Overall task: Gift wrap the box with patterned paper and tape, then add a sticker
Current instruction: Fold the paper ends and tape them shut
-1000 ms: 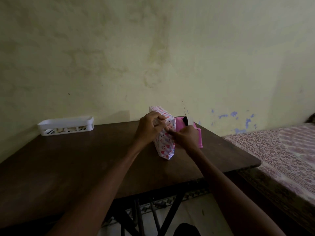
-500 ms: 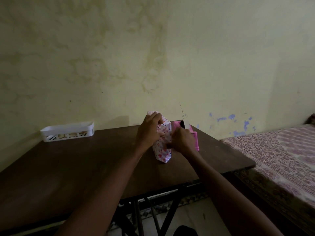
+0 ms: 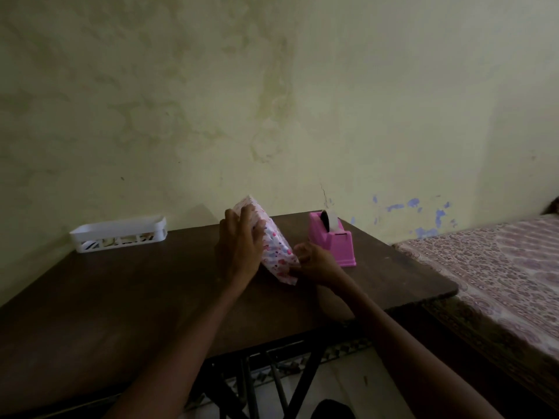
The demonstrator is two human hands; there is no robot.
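**A:** Where is the box on your feed?

**B:** I see the wrapped box near the middle of the desk. It stands on its lower edge and tilts, with its top leaning away to the left. The patterned paper covers every face I can see.

**A:** And the hands?

**B:** They are apart, one on each side of the box. The left hand grips it from the left, palm flat on the broad face and fingers curled over the upper edge. The right hand is low at the near right corner, fingers curled and thumb against the paper. I can't tell whether it pinches a flap or only presses there.

**A:** Anything beside it?

**B:** A pink tape dispenser sits just right of the box, behind the right hand, with its roll up top. A white slotted tray is well apart at the far left edge, against the wall. A bed with a patterned cover lies to the right of the desk.
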